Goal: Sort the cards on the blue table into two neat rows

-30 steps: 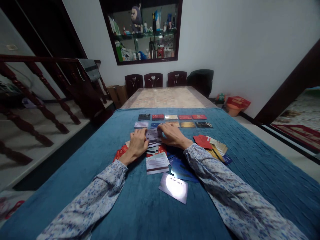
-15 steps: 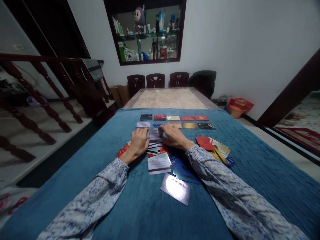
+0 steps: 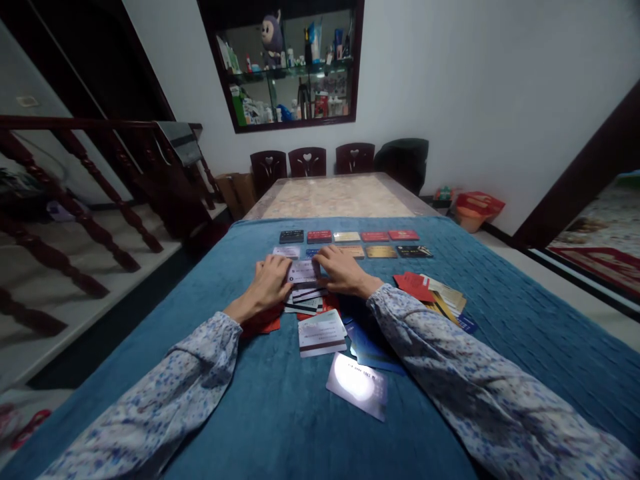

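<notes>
Between my two hands is a pale purple-grey bank card (image 3: 303, 271), possibly with more under it. My left hand (image 3: 267, 283) grips its left edge with bent fingers. At its right edge the fingers of my right hand (image 3: 343, 270) are curled onto it. Below lie fanned grey-white cards (image 3: 304, 305) with dark stripes and red cards (image 3: 267, 323), partly under my left hand. Closer to me are a white striped card (image 3: 323, 333), dark blue cards (image 3: 375, 353) partly behind my right forearm, and a silvery card (image 3: 357, 385) with a bright glare spot.
Two rows of cards stand further off: the back row includes a black card (image 3: 291, 237) and a red one (image 3: 404, 235), the front row a gold card (image 3: 381, 252). A mixed pile holds a red card (image 3: 415, 287). A blue cloth (image 3: 200, 280) covers the near table (image 3: 330, 193).
The whole view has shifted slightly. My hands, with the pale card between them, have moved a little left and keep the same grip. The loose cards look unmoved on the cloth.
</notes>
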A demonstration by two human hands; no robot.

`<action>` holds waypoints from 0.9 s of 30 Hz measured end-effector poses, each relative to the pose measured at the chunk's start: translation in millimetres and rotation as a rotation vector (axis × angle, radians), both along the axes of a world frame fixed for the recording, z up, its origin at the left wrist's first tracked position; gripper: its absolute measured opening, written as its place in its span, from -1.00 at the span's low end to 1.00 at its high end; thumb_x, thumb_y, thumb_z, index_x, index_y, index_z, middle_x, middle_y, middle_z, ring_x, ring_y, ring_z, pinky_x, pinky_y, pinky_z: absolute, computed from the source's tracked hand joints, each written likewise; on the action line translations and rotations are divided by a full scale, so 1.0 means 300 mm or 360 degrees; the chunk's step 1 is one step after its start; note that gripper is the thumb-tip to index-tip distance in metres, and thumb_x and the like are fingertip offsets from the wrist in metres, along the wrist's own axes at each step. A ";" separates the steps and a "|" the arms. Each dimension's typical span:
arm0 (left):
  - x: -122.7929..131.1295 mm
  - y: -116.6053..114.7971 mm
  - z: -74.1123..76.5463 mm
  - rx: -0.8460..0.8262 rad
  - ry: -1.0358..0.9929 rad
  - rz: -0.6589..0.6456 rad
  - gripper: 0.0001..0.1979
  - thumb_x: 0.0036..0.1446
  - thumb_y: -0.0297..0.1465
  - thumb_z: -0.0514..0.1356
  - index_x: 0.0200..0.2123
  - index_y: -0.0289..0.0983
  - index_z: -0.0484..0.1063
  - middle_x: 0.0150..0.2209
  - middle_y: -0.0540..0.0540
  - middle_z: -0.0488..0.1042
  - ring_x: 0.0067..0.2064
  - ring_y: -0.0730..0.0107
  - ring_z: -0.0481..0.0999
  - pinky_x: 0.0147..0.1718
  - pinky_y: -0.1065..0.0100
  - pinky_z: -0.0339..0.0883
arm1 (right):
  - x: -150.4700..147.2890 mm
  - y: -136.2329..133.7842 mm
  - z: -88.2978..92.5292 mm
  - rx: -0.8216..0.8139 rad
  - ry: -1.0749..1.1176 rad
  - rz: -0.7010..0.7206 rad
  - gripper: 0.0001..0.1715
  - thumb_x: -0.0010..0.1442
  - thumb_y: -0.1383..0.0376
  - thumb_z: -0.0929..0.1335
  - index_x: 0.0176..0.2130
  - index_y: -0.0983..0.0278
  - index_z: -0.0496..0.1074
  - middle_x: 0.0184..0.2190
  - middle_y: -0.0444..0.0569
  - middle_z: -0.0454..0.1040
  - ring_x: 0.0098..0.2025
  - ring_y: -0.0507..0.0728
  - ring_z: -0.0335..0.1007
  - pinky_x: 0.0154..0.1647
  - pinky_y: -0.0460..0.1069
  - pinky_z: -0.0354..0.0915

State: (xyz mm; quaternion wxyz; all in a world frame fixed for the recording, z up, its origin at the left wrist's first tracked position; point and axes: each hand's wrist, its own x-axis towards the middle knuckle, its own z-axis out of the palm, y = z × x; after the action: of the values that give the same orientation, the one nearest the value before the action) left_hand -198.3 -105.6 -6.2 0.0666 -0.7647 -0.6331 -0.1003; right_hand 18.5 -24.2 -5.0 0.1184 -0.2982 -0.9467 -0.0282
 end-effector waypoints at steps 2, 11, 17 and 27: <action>-0.017 0.007 0.011 -0.0044 0.0010 -0.0021 -0.59 0.21 -0.37 0.22 0.13 -0.23 0.39 0.16 -0.28 0.43 0.19 -0.07 0.32 0.11 -0.10 0.26 | -0.015 0.001 0.016 -0.0016 -0.0049 -0.0002 -0.48 0.24 0.22 0.42 0.15 0.34 0.43 0.13 0.22 0.40 0.16 0.33 0.22 0.07 0.17 0.25; -0.083 0.068 0.059 -0.0157 0.0139 0.0071 -0.63 0.17 -0.43 0.18 0.07 -0.24 0.43 0.15 -0.30 0.43 0.17 -0.07 0.33 0.10 -0.12 0.25 | -0.115 0.034 0.068 -0.0066 -0.0173 -0.0053 -0.59 0.27 0.23 0.41 0.08 0.31 0.48 0.15 0.23 0.39 0.19 0.34 0.21 0.02 0.18 0.32; -0.129 0.129 0.075 -0.0175 0.0157 0.0118 -0.62 0.14 -0.46 0.19 0.05 -0.23 0.44 0.14 -0.29 0.43 0.17 -0.10 0.33 0.11 -0.17 0.23 | -0.190 0.087 0.078 -0.0059 -0.0203 -0.0068 -0.61 0.26 0.21 0.42 0.05 0.29 0.52 0.14 0.27 0.41 0.22 0.40 0.22 0.09 0.26 0.34; -0.200 0.253 0.065 -0.0286 0.0161 0.0123 -0.60 0.11 -0.47 0.16 0.04 -0.22 0.46 0.12 -0.29 0.43 0.15 -0.12 0.35 0.10 -0.21 0.27 | -0.271 0.163 0.084 -0.0162 -0.0235 -0.0156 -0.58 0.23 0.20 0.42 0.06 0.28 0.56 0.18 0.28 0.41 0.23 0.41 0.28 0.14 0.31 0.36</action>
State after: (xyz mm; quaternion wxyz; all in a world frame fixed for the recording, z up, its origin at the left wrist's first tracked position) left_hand -258.2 -29.7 13.4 0.0334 -0.7468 -0.6642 -0.0017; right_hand -62.6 24.7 20.1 0.0315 -0.3468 -0.9374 -0.0078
